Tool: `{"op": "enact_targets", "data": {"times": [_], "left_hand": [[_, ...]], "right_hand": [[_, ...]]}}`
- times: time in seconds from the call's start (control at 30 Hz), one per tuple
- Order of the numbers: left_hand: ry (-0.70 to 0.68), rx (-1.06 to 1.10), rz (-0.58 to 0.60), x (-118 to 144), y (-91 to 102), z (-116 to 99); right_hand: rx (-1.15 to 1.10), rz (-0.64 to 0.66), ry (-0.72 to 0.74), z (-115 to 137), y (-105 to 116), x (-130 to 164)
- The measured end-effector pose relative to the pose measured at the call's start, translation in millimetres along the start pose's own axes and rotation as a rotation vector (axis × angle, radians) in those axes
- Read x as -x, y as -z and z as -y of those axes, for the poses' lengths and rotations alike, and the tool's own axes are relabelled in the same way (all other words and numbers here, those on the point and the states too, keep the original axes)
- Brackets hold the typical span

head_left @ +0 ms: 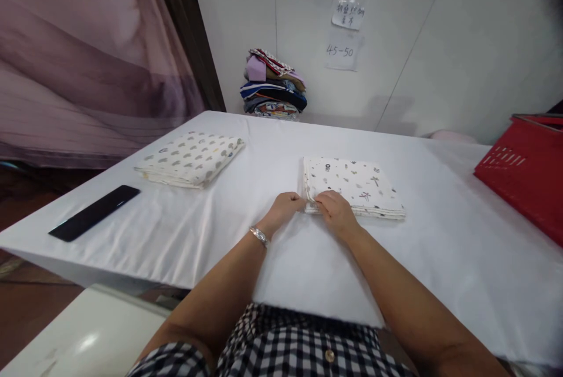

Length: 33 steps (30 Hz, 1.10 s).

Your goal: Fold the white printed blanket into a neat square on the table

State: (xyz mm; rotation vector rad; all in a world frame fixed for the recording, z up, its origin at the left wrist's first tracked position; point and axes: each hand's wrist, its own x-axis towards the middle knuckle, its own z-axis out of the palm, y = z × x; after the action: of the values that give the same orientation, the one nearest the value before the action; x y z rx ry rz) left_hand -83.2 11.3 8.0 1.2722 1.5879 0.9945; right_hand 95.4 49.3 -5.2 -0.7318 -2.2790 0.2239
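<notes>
A folded white cloth with small dark prints [356,184] lies flat on the white table [264,236] in front of me. My left hand [285,206] pinches its near left corner, fingers curled on the edge. My right hand [336,208] rests on the same near corner, fingers closed over the fabric. A bracelet sits on my left wrist. A second folded cloth with grey and yellow prints [191,159] lies apart at the left of the table.
A black flat bar [94,213] lies near the table's left edge. A pile of folded coloured fabrics [272,87] is stacked at the back against the wall. A red basket [528,172] stands at the right. Paper notes [345,34] hang on the wall.
</notes>
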Motion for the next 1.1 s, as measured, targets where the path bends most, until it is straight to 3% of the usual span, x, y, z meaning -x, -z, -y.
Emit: {"op": "enact_targets", "data": {"times": [0.13,0.27,0.4,0.67,0.9,1.1], "left_hand": [[0.009,-0.097,0.016,1,-3.1,0],[-0.002,-0.113,-0.003,-1,-8.0,4],[0.045,-0.007,0.02,-1,-7.9,4],[0.117,0.15,0.092,-1,-4.6,4],[0.112,0.228,0.166,2,-3.9,-2],[0.052,-0.087,0.017,7,-0.1,-7]], "right_hand": [[0.042,0.088,0.048,-1,-5,-2],[0.036,0.085,0.067,2,-2,-4],[0.04,0.045,0.077,5,5,-4],[0.049,0.182,0.058,4,1,-4],[0.021,0.07,-0.05,4,-5,-1],[0.018,-0.009,0.005,4,-5,0]]}}
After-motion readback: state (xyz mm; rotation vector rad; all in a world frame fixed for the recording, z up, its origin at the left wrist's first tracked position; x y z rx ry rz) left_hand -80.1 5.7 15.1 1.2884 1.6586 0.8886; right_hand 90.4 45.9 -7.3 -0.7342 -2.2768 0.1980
